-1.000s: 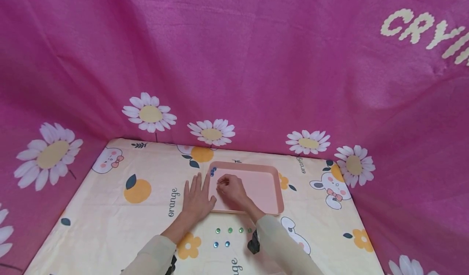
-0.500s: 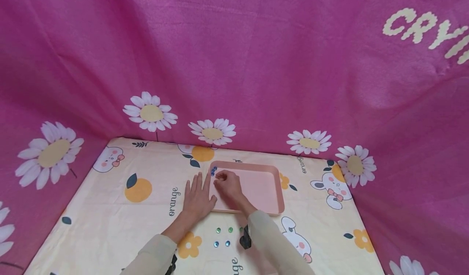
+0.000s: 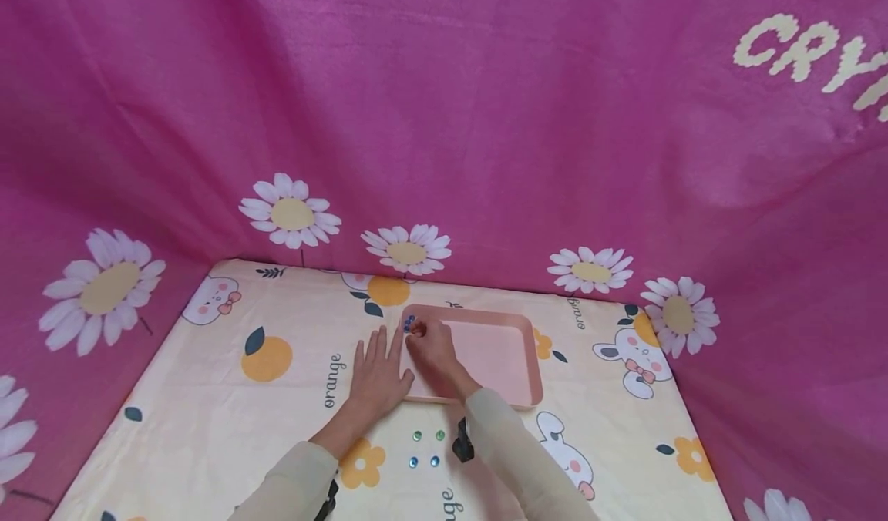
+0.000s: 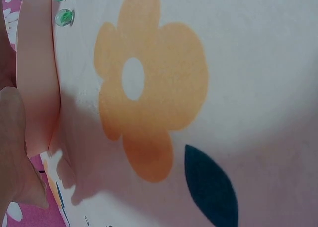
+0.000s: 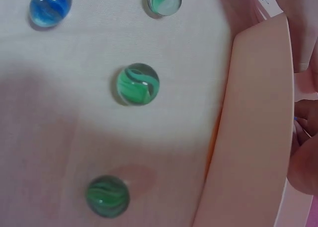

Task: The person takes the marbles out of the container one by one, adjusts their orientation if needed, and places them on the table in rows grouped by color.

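Observation:
My left hand (image 3: pixel 378 371) lies with fingers spread against the left side of a pink tray (image 3: pixel 533 359). In the left wrist view the edge of this hand (image 4: pixel 12 147) shows beside the tray wall (image 4: pixel 39 78). Inside the tray, my right hand (image 3: pixel 433 347) is curled near the far left corner, its fingertips right by several blue marbles (image 3: pixel 408 323). A speck of blue (image 5: pixel 296 118) shows between the right fingers in the right wrist view, a marble pinched there; most of it is hidden.
In front of the tray, green marbles (image 3: pixel 417 435) sit in a row on the patterned cloth (image 3: pixel 229 428), with two blue marbles (image 3: pixel 413 462) nearer me. Another green marble (image 5: pixel 108 196) appears in the right wrist view. A pink curtain (image 3: pixel 486 136) hangs behind the table.
My right hand has moved farther away and slightly left, up to the blue marbles in the tray's corner. Its forearm now covers more of the green row. My left hand stays at the tray's side.

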`<state>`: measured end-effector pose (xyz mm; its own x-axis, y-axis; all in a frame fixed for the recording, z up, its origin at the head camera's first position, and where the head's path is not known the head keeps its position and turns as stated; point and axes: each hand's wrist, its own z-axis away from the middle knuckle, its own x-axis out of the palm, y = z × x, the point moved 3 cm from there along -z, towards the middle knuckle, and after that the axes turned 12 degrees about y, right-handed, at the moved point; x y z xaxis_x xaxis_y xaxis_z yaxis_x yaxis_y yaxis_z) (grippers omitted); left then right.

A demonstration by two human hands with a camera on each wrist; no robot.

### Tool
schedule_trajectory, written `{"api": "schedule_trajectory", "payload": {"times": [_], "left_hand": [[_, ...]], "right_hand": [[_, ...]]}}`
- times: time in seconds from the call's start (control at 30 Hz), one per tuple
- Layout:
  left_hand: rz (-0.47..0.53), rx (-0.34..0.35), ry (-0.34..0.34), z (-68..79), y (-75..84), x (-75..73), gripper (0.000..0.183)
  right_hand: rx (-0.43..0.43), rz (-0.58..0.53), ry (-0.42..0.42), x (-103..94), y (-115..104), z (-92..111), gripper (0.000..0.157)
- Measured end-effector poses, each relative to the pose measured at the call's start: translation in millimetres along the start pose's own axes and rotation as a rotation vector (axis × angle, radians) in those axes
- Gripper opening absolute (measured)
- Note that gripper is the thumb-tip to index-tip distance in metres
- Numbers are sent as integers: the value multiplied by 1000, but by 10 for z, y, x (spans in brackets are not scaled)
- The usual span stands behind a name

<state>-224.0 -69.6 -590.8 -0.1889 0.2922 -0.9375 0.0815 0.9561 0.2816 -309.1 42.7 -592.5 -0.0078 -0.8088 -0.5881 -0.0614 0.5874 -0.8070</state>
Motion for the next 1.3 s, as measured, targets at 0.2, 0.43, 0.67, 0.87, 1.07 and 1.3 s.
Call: {"api": "schedule_trajectory", "payload": {"times": [0.2,0.43,0.67,0.87,1.07,1.3], "left_hand": [[-6,2,-16,-17,-3,-7,81],[13,2,-7,-11,-11,-5,80],[17,2,-8,-6,2,-16,80],[11,-7,-11,5,13,-8,81],[20,-8,3,19,14,16,81],[10,-2,17,20,12,19,83]], "right_hand": [[-33,-6,19,7,-22,-34,13],[-113,40,37,28,-64,-51,13],[-113,72,61,30,-76,-34,10],[-107,64,73,36,-34,-12,6],[-133,67,48,-12,-8,19,8],[-133,41,-10,-131,72,78,14]]}}
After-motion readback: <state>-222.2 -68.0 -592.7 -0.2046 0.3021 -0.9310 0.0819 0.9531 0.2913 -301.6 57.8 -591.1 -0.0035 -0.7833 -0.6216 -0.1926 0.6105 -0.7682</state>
